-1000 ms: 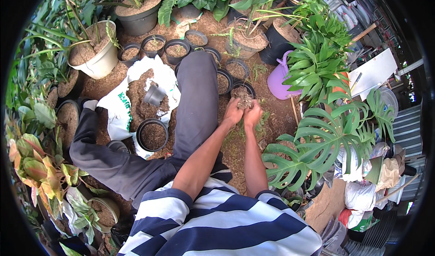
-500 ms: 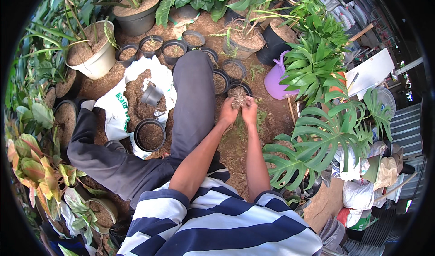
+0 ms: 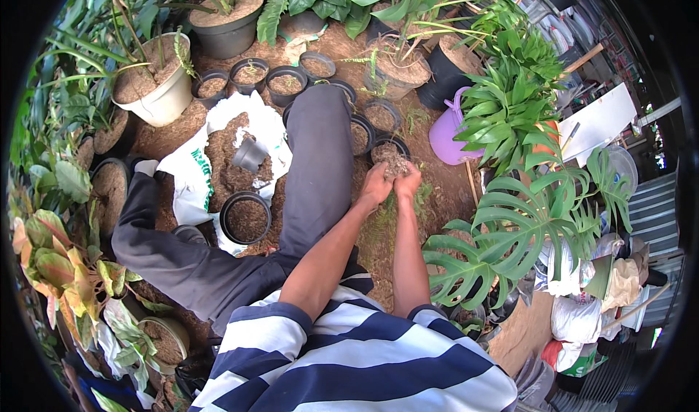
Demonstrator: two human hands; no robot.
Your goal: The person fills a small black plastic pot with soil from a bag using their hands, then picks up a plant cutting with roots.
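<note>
Out beyond my right knee, both hands are closed around a clump of soil and roots (image 3: 395, 163). My left hand (image 3: 376, 185) grips its left side, and my right hand (image 3: 408, 182) presses in from the right. The fingertips are partly buried behind the clump. Right behind it is a small black pot (image 3: 399, 144), partly covered by the clump, so its contents cannot be made out. Small black pots of soil, such as this one (image 3: 381, 116), stand just past the hands. Green fern-like sprigs (image 3: 426, 197) lie on the ground near my right hand.
A white sack (image 3: 186, 182) lies opened out left of my leg, bearing loose soil, a tipped grey pot (image 3: 250, 155) and a black pot of soil (image 3: 245, 217). A purple bucket (image 3: 448, 136) and a large split-leaf plant (image 3: 513, 226) stand on the right. Potted plants line the far side.
The view has shifted slightly. My hands, still around the clump, have moved a little to the right, and the clump looks broader and looser between them.
</note>
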